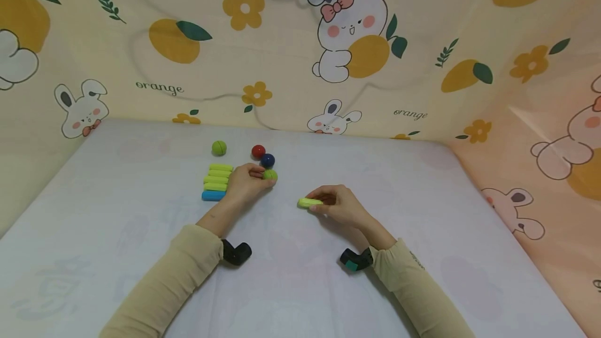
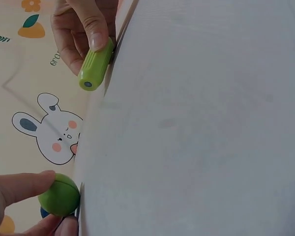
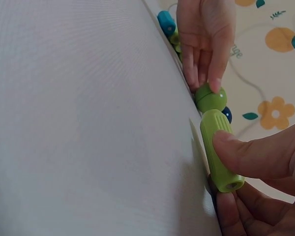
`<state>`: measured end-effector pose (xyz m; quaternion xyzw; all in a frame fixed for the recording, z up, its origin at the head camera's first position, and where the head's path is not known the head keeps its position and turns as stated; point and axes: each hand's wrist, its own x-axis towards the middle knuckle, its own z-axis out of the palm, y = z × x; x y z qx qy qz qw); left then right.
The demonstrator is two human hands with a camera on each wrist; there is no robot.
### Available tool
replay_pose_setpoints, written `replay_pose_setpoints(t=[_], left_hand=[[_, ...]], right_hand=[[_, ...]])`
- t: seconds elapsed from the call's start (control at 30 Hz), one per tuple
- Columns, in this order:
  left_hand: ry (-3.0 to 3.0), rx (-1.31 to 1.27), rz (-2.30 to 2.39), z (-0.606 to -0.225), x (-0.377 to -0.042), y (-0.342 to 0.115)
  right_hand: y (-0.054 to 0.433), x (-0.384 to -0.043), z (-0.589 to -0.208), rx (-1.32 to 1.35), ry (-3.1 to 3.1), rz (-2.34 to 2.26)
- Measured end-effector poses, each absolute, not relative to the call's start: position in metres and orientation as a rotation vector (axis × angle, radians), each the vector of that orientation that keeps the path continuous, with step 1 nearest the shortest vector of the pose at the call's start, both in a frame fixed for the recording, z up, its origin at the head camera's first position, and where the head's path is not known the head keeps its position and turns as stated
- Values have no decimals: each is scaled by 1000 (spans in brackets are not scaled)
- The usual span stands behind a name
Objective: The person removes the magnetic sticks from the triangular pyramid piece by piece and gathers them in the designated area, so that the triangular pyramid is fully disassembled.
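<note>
My left hand (image 1: 247,184) pinches a green ball (image 1: 270,174) between thumb and fingers, low over the table beside a dark blue ball (image 1: 267,160). The left wrist view shows that green ball (image 2: 60,195) with a groove round it. To the right, my right hand (image 1: 341,205) grips a light green ribbed stick (image 1: 310,203) that points toward the left hand. A small hole shows in the end of the stick (image 2: 94,69) in the left wrist view. In the right wrist view, the thumb lies along the stick (image 3: 219,152). Ball and stick are apart.
Several light green sticks (image 1: 218,173) lie in a row left of my left hand, with a blue stick (image 1: 213,195) at the near end. Behind them sits another green ball (image 1: 219,147). A red ball (image 1: 258,151) touches the dark blue one. A patterned cloth wall (image 1: 281,67) closes the table's back.
</note>
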<state>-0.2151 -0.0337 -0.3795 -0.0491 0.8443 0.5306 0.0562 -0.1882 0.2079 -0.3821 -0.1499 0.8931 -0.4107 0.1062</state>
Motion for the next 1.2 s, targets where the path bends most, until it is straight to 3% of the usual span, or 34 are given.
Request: replay_pose_setpoints(t=[1.2], left_hand=[[2456,-39,1463,-372,-196,-51]], right_hand=[[208,-187,-382,-486,2597,-1259]])
